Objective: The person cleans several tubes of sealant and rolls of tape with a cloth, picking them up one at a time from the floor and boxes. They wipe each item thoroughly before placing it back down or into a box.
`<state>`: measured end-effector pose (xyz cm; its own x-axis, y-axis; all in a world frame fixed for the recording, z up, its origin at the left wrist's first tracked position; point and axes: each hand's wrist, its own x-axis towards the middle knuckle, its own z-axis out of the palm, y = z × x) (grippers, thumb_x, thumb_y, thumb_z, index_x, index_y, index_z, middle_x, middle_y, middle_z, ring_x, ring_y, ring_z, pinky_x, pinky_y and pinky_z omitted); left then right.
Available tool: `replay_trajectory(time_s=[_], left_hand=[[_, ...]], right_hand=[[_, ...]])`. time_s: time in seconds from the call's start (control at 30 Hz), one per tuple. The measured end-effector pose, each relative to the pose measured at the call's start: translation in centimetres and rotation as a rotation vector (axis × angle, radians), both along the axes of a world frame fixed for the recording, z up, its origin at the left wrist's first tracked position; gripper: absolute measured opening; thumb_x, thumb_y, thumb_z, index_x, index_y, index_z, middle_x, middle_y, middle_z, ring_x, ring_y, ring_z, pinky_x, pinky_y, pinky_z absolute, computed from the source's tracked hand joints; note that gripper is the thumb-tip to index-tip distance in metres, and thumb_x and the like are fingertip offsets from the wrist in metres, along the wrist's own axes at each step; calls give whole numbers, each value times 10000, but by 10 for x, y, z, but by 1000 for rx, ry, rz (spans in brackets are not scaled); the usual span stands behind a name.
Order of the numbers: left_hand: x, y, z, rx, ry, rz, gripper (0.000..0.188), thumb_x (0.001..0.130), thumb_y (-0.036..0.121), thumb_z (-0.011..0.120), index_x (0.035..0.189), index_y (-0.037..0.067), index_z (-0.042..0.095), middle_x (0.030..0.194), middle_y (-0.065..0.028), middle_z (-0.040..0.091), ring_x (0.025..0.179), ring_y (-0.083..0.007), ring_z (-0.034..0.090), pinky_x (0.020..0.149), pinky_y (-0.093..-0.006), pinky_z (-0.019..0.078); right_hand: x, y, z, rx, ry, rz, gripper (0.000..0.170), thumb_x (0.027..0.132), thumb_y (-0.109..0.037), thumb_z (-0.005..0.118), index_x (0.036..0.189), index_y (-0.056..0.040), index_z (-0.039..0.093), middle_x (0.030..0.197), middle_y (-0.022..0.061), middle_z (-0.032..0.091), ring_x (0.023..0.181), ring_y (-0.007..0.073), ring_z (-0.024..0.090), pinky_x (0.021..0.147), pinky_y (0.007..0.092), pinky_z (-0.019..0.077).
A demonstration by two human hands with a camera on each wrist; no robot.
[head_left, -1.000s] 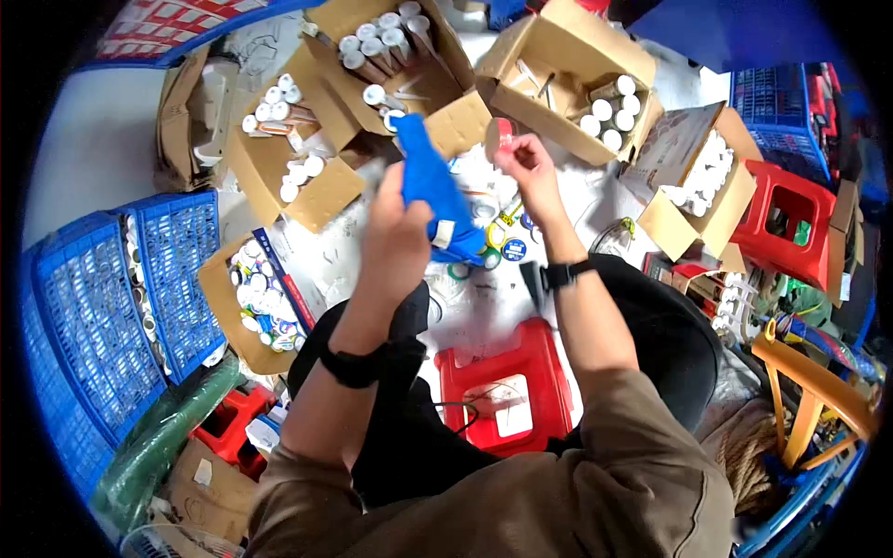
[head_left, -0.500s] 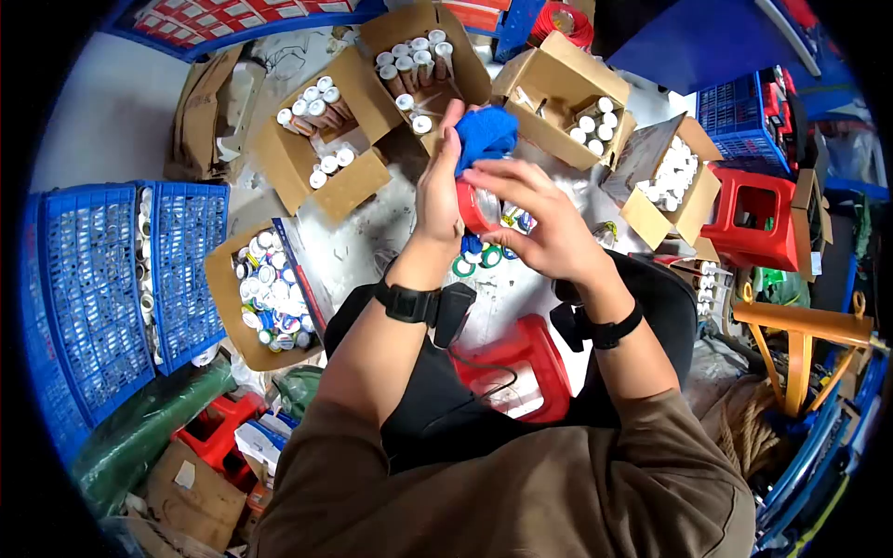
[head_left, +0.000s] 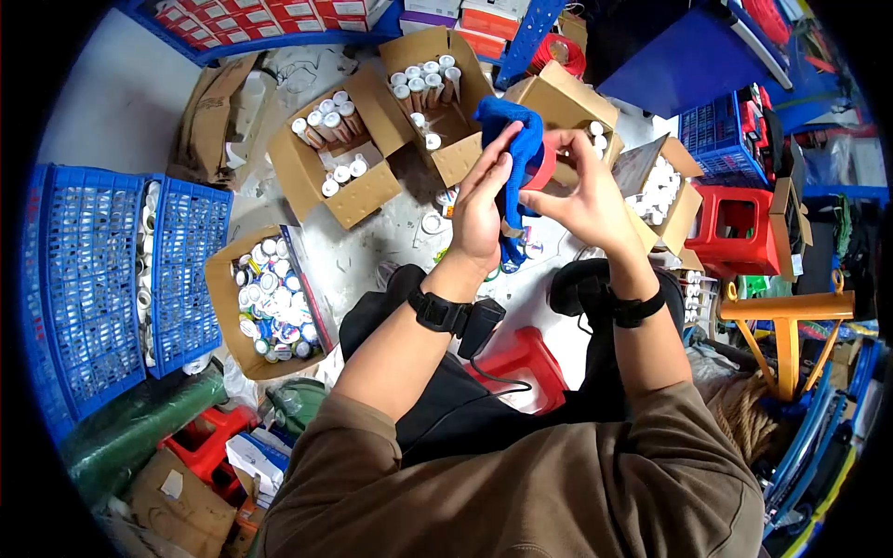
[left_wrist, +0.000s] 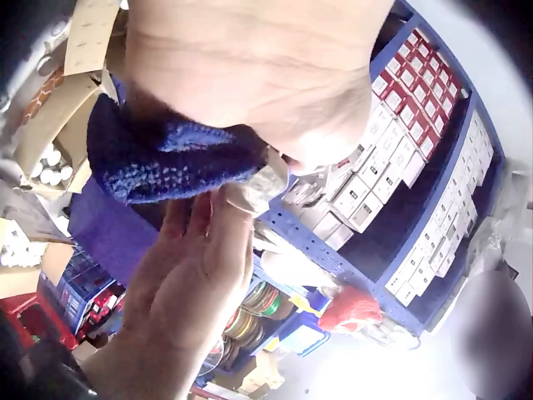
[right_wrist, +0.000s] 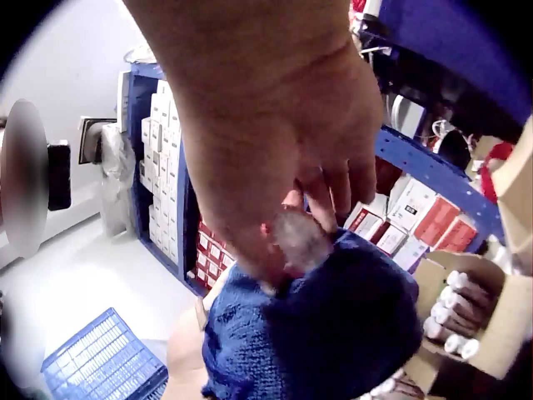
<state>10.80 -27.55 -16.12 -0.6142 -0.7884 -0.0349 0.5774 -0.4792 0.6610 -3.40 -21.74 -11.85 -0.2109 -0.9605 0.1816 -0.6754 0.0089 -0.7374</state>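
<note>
In the head view, my left hand (head_left: 484, 209) lies along a bunched blue cloth (head_left: 524, 139), its visible fingers nearly straight against it. Facing it, my right hand (head_left: 595, 205) pinches a red round piece (head_left: 542, 167) between a curved thumb and fingers, against the cloth. The left wrist view has the cloth (left_wrist: 166, 162) between both hands, with a whitish piece (left_wrist: 258, 185) at its end; the left fingers are hidden. From the right wrist, a blurred clear part (right_wrist: 300, 237) shows between the right fingers, above the cloth (right_wrist: 316, 325).
Cartons with white-capped tubes (head_left: 339, 121) stand beyond the hands, and one with loose round lids (head_left: 274, 298) is at left. Blue crates (head_left: 88, 288) line the far left. A red stool (head_left: 526, 367) sits between the legs, another red stool (head_left: 735, 228) at right.
The left hand gripped the hanging cloth, then straightened against it. The right hand brought the red piece over to the cloth. Both hands have since shifted slightly right.
</note>
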Motion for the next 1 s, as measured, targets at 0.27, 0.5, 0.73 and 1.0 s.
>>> replay_trajectory(time_s=[0.27,0.5,0.73,1.0], left_hand=[[25,-18,-6,444,404,-35,421,1036,296,423,1358,41,514,1324,-149,590,1173,-270,608,1031,-392,475],[25,-15,6,568,337,49,493,1013,482,451,1205,59,614,1107,-98,696,970,-234,683,902,-383,544],[35,-28,3,422,402,-40,682,993,621,333,1237,42,598,1177,-162,665,1076,-283,657,978,-434,517],[51,-31,-7,526,62,207,585,1038,557,286,1040,75,618,991,-98,680,904,-184,675,812,-340,561]], right_hand=[[13,-4,-17,-5,-465,362,551,835,-293,772,1295,-44,600,1527,174,325,1421,322,326,1150,455,289],[38,-9,-2,-204,202,92,710,818,-184,755,1447,-59,453,1510,192,379,1380,388,376,1149,467,300],[54,-12,18,-42,109,240,822,751,-185,808,1467,-85,417,1453,181,432,1371,379,391,1141,468,325],[67,-40,20,4,93,339,739,688,-179,828,1348,-42,525,1364,183,493,1296,369,479,1091,429,388]])
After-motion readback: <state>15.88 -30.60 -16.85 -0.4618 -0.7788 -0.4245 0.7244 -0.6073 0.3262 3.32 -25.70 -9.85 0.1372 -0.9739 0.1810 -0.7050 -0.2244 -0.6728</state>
